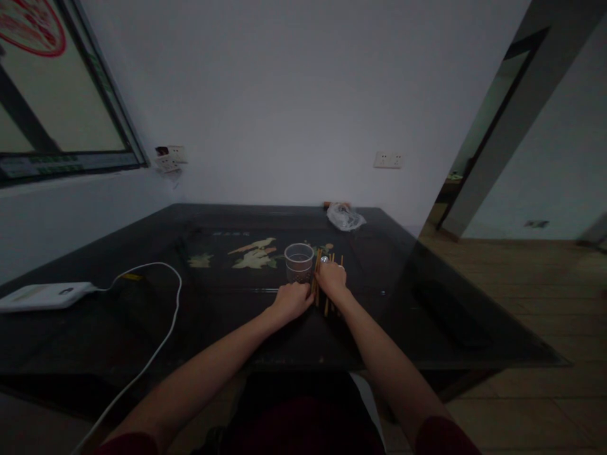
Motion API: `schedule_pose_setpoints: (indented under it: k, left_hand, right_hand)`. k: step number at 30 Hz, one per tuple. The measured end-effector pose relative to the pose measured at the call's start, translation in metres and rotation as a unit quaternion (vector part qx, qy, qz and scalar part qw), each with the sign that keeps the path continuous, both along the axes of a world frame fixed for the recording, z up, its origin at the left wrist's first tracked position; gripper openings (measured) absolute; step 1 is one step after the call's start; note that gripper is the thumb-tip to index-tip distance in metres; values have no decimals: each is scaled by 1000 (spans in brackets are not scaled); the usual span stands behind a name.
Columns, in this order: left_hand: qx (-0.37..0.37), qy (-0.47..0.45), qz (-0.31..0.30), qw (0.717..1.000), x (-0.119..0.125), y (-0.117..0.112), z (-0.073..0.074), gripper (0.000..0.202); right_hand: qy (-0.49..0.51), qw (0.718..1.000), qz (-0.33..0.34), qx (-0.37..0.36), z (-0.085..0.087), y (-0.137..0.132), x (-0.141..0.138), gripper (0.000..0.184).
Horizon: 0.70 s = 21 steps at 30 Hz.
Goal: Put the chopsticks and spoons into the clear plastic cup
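Note:
Several thin yellow-brown wooden sticks, chopstick-like, lie side by side on the dark table, pointing away from me. My right hand is closed over them, with stick ends showing beyond the knuckles and below the palm. A small shiny round spot shows by its fingers; I cannot make out what it is. My left hand is curled, its thumb and fingertips against the leftmost stick. Just beyond the left hand stands a clear plastic cup, upright, its lower part partly hidden by that hand.
The dark glossy table has a bird-and-flower picture on its top. A crumpled clear plastic bag lies near the wall. At left is a white power strip or adapter with a white cable running off the front edge.

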<state>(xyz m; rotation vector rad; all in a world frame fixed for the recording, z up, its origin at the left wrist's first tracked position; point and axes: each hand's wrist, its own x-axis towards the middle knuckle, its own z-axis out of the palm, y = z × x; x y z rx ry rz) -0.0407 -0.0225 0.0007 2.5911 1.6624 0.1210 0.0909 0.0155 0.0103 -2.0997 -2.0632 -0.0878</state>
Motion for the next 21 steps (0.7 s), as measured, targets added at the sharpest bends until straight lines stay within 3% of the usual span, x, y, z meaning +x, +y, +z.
schedule_pose_setpoints:
  k: [10,21]
  left_hand:
    - [-12,-4,1,1000,-4,-3,4,35]
    - [-11,-18,-11,1000,-5,1,3,33]
  right_hand:
    - [-12,1000,-5,-3,-9,6,-4,32]
    - [22,999,-14,-24,-1,3,-1,30]
